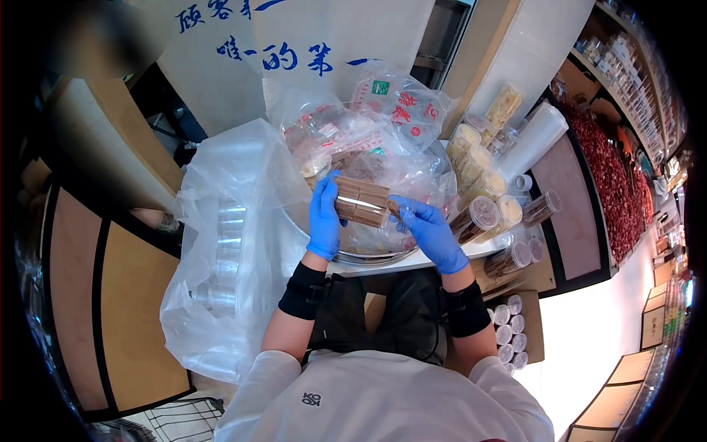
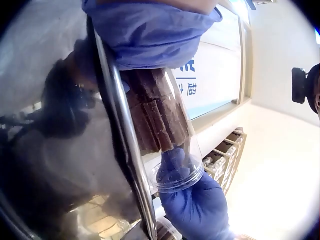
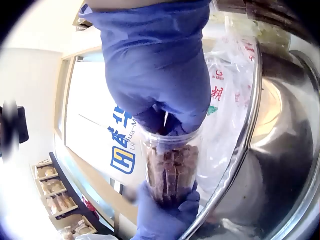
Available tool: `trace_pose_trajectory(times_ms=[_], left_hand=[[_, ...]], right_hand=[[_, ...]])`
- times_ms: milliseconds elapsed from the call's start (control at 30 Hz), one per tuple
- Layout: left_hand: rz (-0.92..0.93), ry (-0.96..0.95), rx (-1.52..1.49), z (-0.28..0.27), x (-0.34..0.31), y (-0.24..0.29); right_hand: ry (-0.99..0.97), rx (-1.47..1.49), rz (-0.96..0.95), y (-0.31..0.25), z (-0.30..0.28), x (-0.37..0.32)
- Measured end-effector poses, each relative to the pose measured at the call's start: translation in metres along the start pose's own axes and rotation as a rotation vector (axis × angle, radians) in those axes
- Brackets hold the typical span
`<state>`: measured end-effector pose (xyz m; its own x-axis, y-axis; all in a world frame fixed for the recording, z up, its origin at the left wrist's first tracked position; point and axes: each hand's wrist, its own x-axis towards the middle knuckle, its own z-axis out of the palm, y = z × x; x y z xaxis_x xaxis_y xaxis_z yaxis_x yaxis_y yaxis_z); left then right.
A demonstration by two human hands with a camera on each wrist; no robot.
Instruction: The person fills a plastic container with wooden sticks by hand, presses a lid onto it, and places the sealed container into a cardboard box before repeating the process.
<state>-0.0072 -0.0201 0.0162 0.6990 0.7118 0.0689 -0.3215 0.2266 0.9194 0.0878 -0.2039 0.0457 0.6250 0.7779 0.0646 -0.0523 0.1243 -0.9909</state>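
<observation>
A clear plastic jar (image 1: 362, 200), packed with flat brown sticks (image 3: 172, 172), lies tilted over a large round metal tray (image 1: 383, 259). My blue-gloved left hand (image 1: 324, 221) grips the jar round its base end. At the open mouth is my right hand (image 1: 434, 234), also in a blue glove. Its fingers reach in at the rim (image 2: 177, 186) and pinch a brown stick (image 1: 395, 211) beside the packed ones. In the right wrist view, the right hand's fingertips are partly hidden behind its own knuckles.
Clear bags with red print (image 1: 401, 110) heap in the tray. Filled jars with lids (image 1: 482, 214) stand at the right, beside a white roll (image 1: 534, 140). A big plastic bag of stacked clear jars (image 1: 232, 250) is at the left. More jars (image 1: 508, 331) sit in a low box.
</observation>
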Motion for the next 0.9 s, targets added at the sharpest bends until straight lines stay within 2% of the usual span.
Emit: trace_pose_trajectory(times_ms=[167,233,267,367,433,500,567,633,667,733,767,900], left_hand=[[-0.021,-0.040,0.003,-0.002,0.002,-0.005],[-0.011,-0.059,-0.012,-0.003,0.002,-0.005],[-0.010,-0.057,-0.011,-0.004,0.002,-0.005],[-0.040,-0.054,-0.144,-0.005,0.002,-0.002],[0.045,-0.029,-0.235,-0.002,-0.002,0.002],[0.076,-0.038,-0.181,-0.004,-0.005,0.002],[0.103,-0.047,-0.128,-0.005,-0.006,-0.004],[0.303,0.012,-0.152,-0.004,-0.001,-0.010],[0.307,0.013,-0.150,-0.007,0.000,-0.010],[0.077,-0.062,-0.238,-0.010,-0.006,0.003],[0.075,-0.061,-0.232,-0.011,-0.007,0.002],[0.283,-0.031,-0.232,0.000,-0.017,0.011]], right_hand=[[-0.051,-0.084,0.026,-0.009,-0.004,-0.002],[0.089,-0.034,-0.055,-0.002,-0.007,0.001],[0.087,-0.033,-0.055,-0.001,-0.009,0.000],[0.358,0.062,-0.106,-0.012,-0.003,-0.004],[0.321,0.032,-0.100,-0.015,-0.006,-0.008],[0.287,0.001,-0.093,-0.013,-0.010,-0.010],[0.124,-0.103,-0.086,-0.005,-0.015,-0.009],[0.157,-0.116,-0.071,-0.014,-0.008,-0.015],[0.190,-0.130,-0.054,-0.018,-0.005,-0.016],[0.200,-0.100,-0.071,-0.020,-0.001,-0.015],[0.214,-0.075,-0.095,-0.021,0.000,-0.014],[0.211,-0.108,-0.128,-0.020,-0.003,-0.014]])
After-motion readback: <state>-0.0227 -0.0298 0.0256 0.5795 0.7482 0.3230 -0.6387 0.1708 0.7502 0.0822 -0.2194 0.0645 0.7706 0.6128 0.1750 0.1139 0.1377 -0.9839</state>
